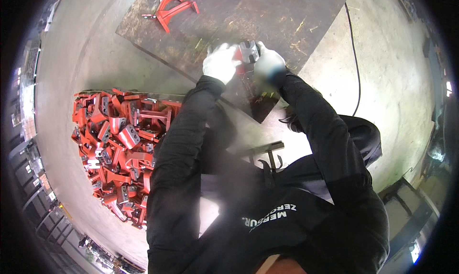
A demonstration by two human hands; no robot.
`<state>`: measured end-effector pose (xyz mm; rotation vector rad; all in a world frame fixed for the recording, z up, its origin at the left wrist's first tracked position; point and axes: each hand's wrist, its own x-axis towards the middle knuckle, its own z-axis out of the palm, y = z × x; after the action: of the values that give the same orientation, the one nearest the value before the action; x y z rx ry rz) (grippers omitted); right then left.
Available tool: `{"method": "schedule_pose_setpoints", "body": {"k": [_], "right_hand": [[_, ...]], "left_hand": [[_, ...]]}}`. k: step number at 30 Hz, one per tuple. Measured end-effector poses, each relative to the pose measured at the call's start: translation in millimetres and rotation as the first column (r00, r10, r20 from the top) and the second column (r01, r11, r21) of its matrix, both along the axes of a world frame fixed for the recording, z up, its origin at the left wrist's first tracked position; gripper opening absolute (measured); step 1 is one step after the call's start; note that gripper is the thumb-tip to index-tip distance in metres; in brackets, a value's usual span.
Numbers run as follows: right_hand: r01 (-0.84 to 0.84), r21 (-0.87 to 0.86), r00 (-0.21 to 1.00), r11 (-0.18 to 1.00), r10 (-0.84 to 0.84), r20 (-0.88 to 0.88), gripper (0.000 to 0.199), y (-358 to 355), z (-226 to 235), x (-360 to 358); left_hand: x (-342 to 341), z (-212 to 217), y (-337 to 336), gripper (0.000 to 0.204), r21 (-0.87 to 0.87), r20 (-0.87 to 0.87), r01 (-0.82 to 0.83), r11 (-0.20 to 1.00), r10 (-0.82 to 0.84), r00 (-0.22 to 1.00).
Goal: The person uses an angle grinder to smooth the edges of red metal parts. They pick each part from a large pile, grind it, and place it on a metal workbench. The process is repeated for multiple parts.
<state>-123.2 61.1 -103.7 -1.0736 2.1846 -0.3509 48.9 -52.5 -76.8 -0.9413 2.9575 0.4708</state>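
1. Left hand (220, 62), in a white glove, is closed on the left side of a red metal bracket (245, 59) with a grey plate on top.
2. Right hand (268, 63), also white-gloved, grips the bracket's right side. Both hands press in against it from opposite sides; the picture is blurred here, so single fingers cannot be told apart.
3. The bracket sits at the near part of a dark steel work plate (267, 16), a little in from the plate's near corner, which points toward the person.
4. The plate's left edge runs on a slant up and away to the left; its right edge runs up to the right. Bare plate lies open beyond the hands.
5. At the plate's far edge lie several more red brackets (172, 6), well apart from the hands.
6. Left of the person, beside the left sleeve, a heap of red brackets (119, 145) is piled on the concrete floor (81, 44); the heap's right edge is hidden behind the sleeve.
7. A black cable (356, 59) runs over the floor to the right of the plate, near its right edge.
8. Open floor lies between the heap and the plate's left edge.
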Motion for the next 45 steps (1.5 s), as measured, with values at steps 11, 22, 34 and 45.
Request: {"method": "schedule_pose_setpoints", "body": {"k": [11, 22, 34, 45], "right_hand": [[-0.191, 0.102, 0.980, 0.976, 0.183, 0.083, 0.079, 54, 52, 25], [0.096, -0.092, 0.995, 0.991, -0.093, 0.038, 0.092, 74, -4, 17], [0.013, -0.174, 1.000, 0.985, -0.017, -0.020, 0.089, 66, -33, 4], [0.086, -0.215, 0.993, 0.973, -0.101, -0.060, 0.086, 25, -25, -9]], "left_hand": [[3, -8, -4, 0.054, -0.088, -0.008, 0.035, 0.995, -0.036, 0.999], [0, -4, -1, 0.053, -0.095, -0.016, 0.043, 0.995, -0.045, 0.999], [-2, -7, -4, 0.054, -0.052, -0.032, 0.032, 0.998, -0.033, 0.999], [-1, -6, -5, 0.055, -0.050, -0.051, 0.046, 0.998, -0.048, 0.998]]}}
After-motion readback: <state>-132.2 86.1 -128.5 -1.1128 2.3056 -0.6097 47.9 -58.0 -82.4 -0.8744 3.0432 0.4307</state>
